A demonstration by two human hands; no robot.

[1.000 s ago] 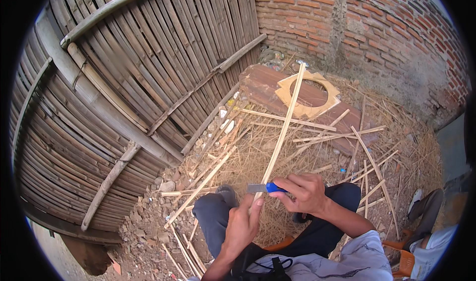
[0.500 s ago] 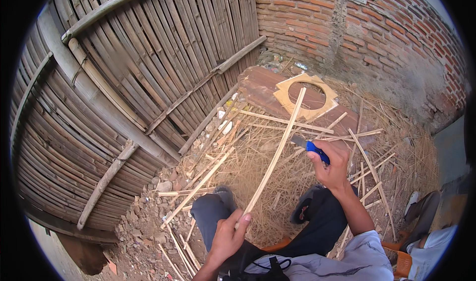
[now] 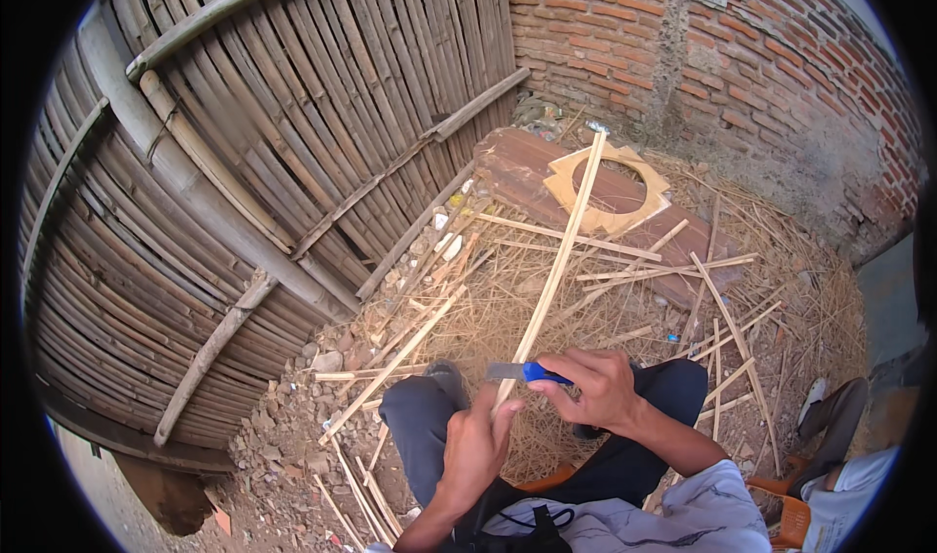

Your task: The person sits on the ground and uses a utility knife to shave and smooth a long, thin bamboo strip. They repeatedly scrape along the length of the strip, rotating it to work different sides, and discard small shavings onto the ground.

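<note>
A long pale bamboo strip [image 3: 558,272] slants up and away from my lap. Its near end is in my left hand [image 3: 475,448], with the fingers closed round it. My right hand [image 3: 597,389] grips a knife by its blue handle [image 3: 547,373]. The knife's grey blade [image 3: 505,369] points left and lies across the strip, just beyond my left thumb. Whether the edge bites into the bamboo cannot be made out.
More pale strips [image 3: 400,363] lie scattered over shavings and rubble. Beyond stands a brown board [image 3: 508,167] with a cut-out cardboard piece [image 3: 610,223] on it. A bamboo wall [image 3: 322,114] rises left, a brick wall [image 3: 595,45] behind. Another person's leg [image 3: 832,426] shows at right.
My right hand has brought the knife down and left along the strip, close to my left hand. The left hand and the strip have risen slightly.
</note>
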